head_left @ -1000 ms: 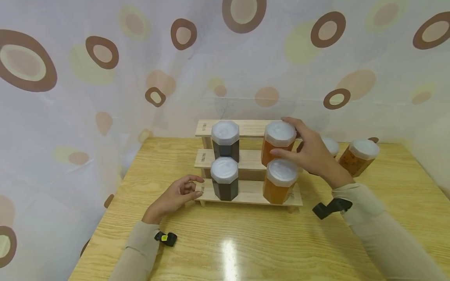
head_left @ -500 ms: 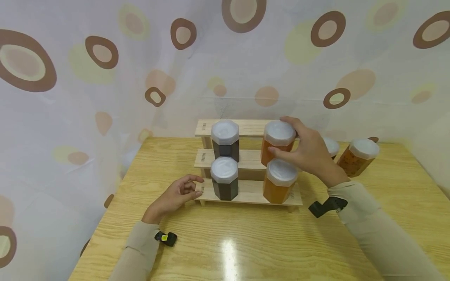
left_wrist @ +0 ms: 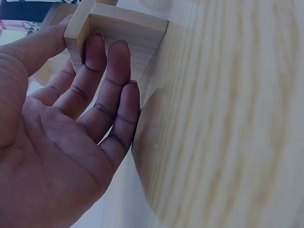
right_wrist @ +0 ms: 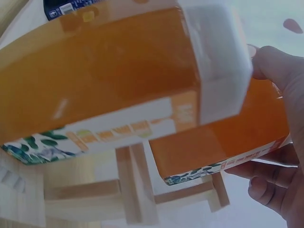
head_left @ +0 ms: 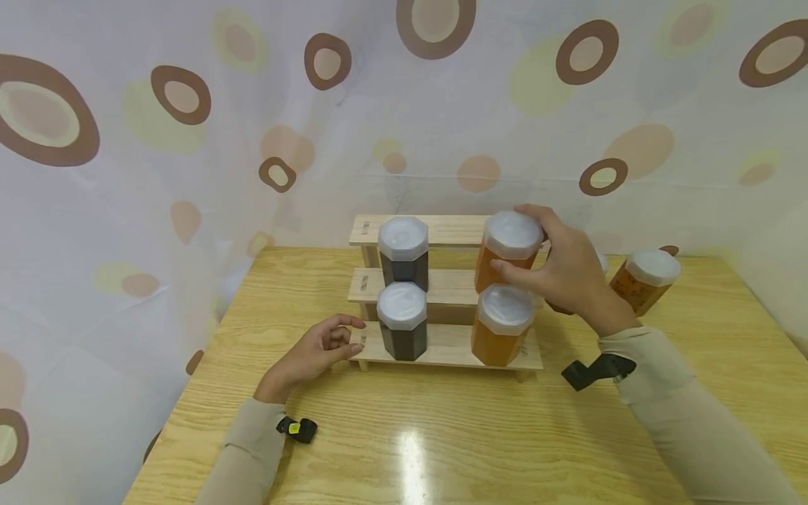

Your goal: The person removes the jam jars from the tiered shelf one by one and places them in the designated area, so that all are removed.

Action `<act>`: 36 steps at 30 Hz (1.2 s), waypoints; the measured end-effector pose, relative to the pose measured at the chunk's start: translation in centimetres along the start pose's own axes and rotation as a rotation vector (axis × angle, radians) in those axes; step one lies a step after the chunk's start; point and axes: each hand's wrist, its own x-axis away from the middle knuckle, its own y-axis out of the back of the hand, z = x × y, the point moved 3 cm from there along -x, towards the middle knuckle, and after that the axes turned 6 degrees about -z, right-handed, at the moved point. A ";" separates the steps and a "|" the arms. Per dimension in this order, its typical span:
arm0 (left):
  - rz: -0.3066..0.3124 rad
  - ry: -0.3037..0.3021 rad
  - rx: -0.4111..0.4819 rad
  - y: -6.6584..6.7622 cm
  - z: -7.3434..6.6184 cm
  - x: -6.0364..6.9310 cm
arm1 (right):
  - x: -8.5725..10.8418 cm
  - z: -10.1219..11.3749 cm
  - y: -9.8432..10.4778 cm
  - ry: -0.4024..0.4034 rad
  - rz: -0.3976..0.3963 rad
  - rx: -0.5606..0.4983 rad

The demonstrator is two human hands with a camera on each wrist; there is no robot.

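A three-tier wooden rack [head_left: 449, 335] stands on the table. My left hand [head_left: 315, 351] pinches the left end of its lowest board; in the left wrist view the thumb and fingers of that hand [left_wrist: 71, 114] lie on either side of the wood. With my right hand [head_left: 564, 270] I grip an orange jar [head_left: 486, 270] with a white lid, near the right end of the middle tier. The right wrist view shows thumb and fingers on opposite sides of this jar [right_wrist: 213, 147]; whether its base touches the board is hidden.
Two dark jars with white lids, a front one [head_left: 404, 337] and a rear one [head_left: 405, 263], stand at the rack's left. A lighter orange jar [head_left: 499, 344] stands front right, near my right hand. Behind that hand are a speckled amber jar [head_left: 637, 287] and another mostly hidden jar.
My right hand and the orange jar first shifted slightly left, then moved a little right and up. The left hand stays at the rack's end.
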 end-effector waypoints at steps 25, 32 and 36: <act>0.002 -0.008 -0.005 0.0 -0.1 0.0 | 1.7 -1.7 5.0 -0.074 -0.091 0.064; -0.004 0.000 -0.017 0.1 -0.3 0.1 | 2.6 -2.9 5.8 -0.115 -0.091 0.073; -0.004 -0.004 -0.020 0.0 -0.2 0.1 | 3.0 -3.3 6.3 -0.127 -0.096 0.080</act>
